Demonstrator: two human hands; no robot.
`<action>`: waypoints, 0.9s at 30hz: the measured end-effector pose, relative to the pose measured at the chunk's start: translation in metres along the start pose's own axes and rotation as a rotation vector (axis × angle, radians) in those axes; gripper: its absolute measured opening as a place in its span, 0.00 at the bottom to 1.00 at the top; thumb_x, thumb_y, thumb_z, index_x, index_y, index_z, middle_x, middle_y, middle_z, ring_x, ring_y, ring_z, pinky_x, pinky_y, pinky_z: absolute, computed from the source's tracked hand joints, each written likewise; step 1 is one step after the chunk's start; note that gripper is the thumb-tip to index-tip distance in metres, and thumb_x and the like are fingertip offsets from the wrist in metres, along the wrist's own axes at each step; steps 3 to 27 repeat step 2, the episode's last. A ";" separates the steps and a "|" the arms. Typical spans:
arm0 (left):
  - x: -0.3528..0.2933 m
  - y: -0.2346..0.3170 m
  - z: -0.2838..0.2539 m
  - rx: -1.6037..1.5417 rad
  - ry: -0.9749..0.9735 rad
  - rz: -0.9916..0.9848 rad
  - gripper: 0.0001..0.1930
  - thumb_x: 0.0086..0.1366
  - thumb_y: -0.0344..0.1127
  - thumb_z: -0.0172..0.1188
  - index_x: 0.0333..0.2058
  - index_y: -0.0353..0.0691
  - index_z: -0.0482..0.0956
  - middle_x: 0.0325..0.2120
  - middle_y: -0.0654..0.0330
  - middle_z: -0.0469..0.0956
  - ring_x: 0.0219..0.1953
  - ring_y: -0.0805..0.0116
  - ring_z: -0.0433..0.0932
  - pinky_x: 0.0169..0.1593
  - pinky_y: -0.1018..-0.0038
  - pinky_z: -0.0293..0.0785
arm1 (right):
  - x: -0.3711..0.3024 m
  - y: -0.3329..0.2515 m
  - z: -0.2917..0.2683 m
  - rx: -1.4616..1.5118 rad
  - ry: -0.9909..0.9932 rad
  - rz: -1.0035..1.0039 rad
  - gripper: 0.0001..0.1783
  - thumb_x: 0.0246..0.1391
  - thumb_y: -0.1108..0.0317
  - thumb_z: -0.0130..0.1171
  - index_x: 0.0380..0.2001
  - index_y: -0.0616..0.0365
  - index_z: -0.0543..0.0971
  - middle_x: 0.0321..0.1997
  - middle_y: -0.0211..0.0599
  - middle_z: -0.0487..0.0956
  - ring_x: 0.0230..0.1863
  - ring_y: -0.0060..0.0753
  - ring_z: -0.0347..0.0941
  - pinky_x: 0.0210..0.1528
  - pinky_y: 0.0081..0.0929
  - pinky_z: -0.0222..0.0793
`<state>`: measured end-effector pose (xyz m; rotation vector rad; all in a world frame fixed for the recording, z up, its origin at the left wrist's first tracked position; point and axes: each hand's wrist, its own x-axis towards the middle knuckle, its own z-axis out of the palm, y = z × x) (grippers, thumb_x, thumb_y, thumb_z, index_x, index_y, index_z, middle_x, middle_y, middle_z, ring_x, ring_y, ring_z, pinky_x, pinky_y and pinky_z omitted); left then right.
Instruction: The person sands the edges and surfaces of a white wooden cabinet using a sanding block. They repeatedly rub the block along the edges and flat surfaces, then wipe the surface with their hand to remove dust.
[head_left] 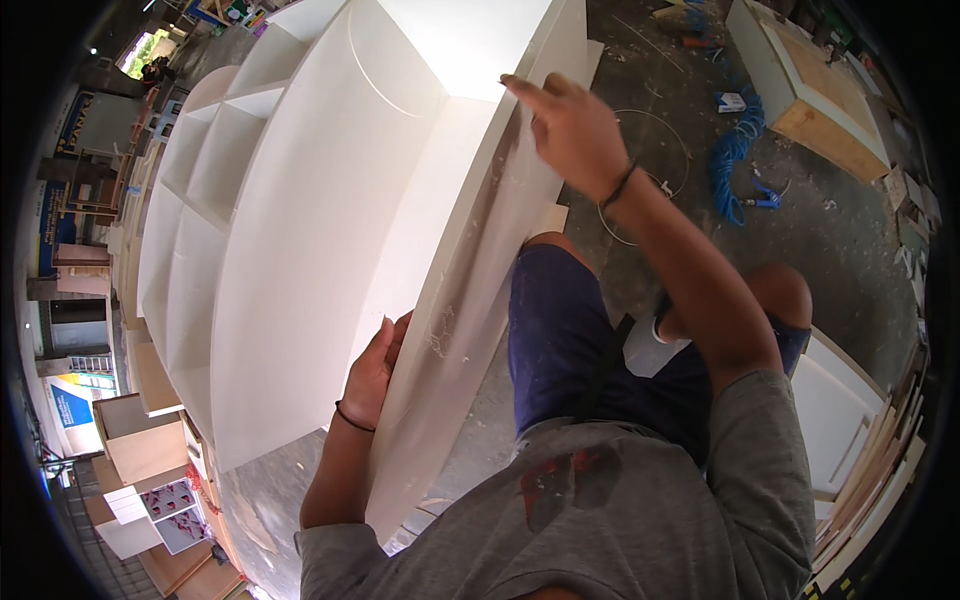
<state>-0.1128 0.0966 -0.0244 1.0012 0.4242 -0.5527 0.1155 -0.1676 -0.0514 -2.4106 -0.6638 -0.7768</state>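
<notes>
A large white cabinet (320,200) with a curved panel and open compartments lies tilted in front of me. Its long side board (455,240) runs from upper right down toward my body, its near face smeared and scuffed. Lower down, my left hand (372,372) grips this board from the inside, thumb up, the other fingers partly hidden by its edge. Near the far end, my right hand (572,125) is closed with its index fingertip at the board's edge. A tiny dark spot shows at that fingertip, too small to name. Each wrist wears a dark band.
On the floor to the right lie a coiled blue air hose (735,150) and a small box (730,102). A white and wooden cabinet (815,85) stands beyond. White panels (835,410) and boards lean at lower right. Wooden boxes (145,440) stand at left.
</notes>
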 end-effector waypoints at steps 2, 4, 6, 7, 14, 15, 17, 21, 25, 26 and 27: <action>-0.003 -0.003 -0.010 0.046 0.076 -0.018 0.31 0.71 0.54 0.37 0.63 0.37 0.57 0.57 0.56 0.67 0.58 0.67 0.67 0.61 0.70 0.61 | -0.032 -0.046 0.024 0.050 0.111 -0.106 0.33 0.45 0.69 0.59 0.59 0.42 0.69 0.38 0.40 0.75 0.43 0.44 0.74 0.48 0.30 0.73; -0.003 -0.003 -0.010 0.046 0.076 -0.018 0.31 0.71 0.54 0.37 0.63 0.37 0.57 0.57 0.56 0.67 0.58 0.67 0.67 0.61 0.70 0.61 | -0.032 -0.046 0.024 0.050 0.111 -0.106 0.33 0.45 0.69 0.59 0.59 0.42 0.69 0.38 0.40 0.75 0.43 0.44 0.74 0.48 0.30 0.73; -0.003 -0.003 -0.010 0.046 0.076 -0.018 0.31 0.71 0.54 0.37 0.63 0.37 0.57 0.57 0.56 0.67 0.58 0.67 0.67 0.61 0.70 0.61 | -0.032 -0.046 0.024 0.050 0.111 -0.106 0.33 0.45 0.69 0.59 0.59 0.42 0.69 0.38 0.40 0.75 0.43 0.44 0.74 0.48 0.30 0.73; -0.003 -0.003 -0.010 0.046 0.076 -0.018 0.31 0.71 0.54 0.37 0.63 0.37 0.57 0.57 0.56 0.67 0.58 0.67 0.67 0.61 0.70 0.61 | -0.032 -0.046 0.024 0.050 0.111 -0.106 0.33 0.45 0.69 0.59 0.59 0.42 0.69 0.38 0.40 0.75 0.43 0.44 0.74 0.48 0.30 0.73; -0.003 -0.003 -0.010 0.046 0.076 -0.018 0.31 0.71 0.54 0.37 0.63 0.37 0.57 0.57 0.56 0.67 0.58 0.67 0.67 0.61 0.70 0.61 | -0.032 -0.046 0.024 0.050 0.111 -0.106 0.33 0.45 0.69 0.59 0.59 0.42 0.69 0.38 0.40 0.75 0.43 0.44 0.74 0.48 0.30 0.73; -0.003 -0.003 -0.010 0.046 0.076 -0.018 0.31 0.71 0.54 0.37 0.63 0.37 0.57 0.57 0.56 0.67 0.58 0.67 0.67 0.61 0.70 0.61 | -0.032 -0.046 0.024 0.050 0.111 -0.106 0.33 0.45 0.69 0.59 0.59 0.42 0.69 0.38 0.40 0.75 0.43 0.44 0.74 0.48 0.30 0.73; -0.003 -0.003 -0.010 0.046 0.076 -0.018 0.31 0.71 0.54 0.37 0.63 0.37 0.57 0.57 0.56 0.67 0.58 0.67 0.67 0.61 0.70 0.61 | -0.032 -0.046 0.024 0.050 0.111 -0.106 0.33 0.45 0.69 0.59 0.59 0.42 0.69 0.38 0.40 0.75 0.43 0.44 0.74 0.48 0.30 0.73; -0.003 -0.003 -0.010 0.046 0.076 -0.018 0.31 0.71 0.54 0.37 0.63 0.37 0.57 0.57 0.56 0.67 0.58 0.67 0.67 0.61 0.70 0.61 | -0.032 -0.046 0.024 0.050 0.111 -0.106 0.33 0.45 0.69 0.59 0.59 0.42 0.69 0.38 0.40 0.75 0.43 0.44 0.74 0.48 0.30 0.73; -0.003 -0.003 -0.010 0.046 0.076 -0.018 0.31 0.71 0.54 0.37 0.63 0.37 0.57 0.57 0.56 0.67 0.58 0.67 0.67 0.61 0.70 0.61 | -0.032 -0.046 0.024 0.050 0.111 -0.106 0.33 0.45 0.69 0.59 0.59 0.42 0.69 0.38 0.40 0.75 0.43 0.44 0.74 0.48 0.30 0.73; -0.003 -0.003 -0.010 0.046 0.076 -0.018 0.31 0.71 0.54 0.37 0.63 0.37 0.57 0.57 0.56 0.67 0.58 0.67 0.67 0.61 0.70 0.61 | -0.032 -0.046 0.024 0.050 0.111 -0.106 0.33 0.45 0.69 0.59 0.59 0.42 0.69 0.38 0.40 0.75 0.43 0.44 0.74 0.48 0.30 0.73; -0.003 -0.003 -0.010 0.046 0.076 -0.018 0.31 0.71 0.54 0.37 0.63 0.37 0.57 0.57 0.56 0.67 0.58 0.67 0.67 0.61 0.70 0.61 | -0.032 -0.046 0.024 0.050 0.111 -0.106 0.33 0.45 0.69 0.59 0.59 0.42 0.69 0.38 0.40 0.75 0.43 0.44 0.74 0.48 0.30 0.73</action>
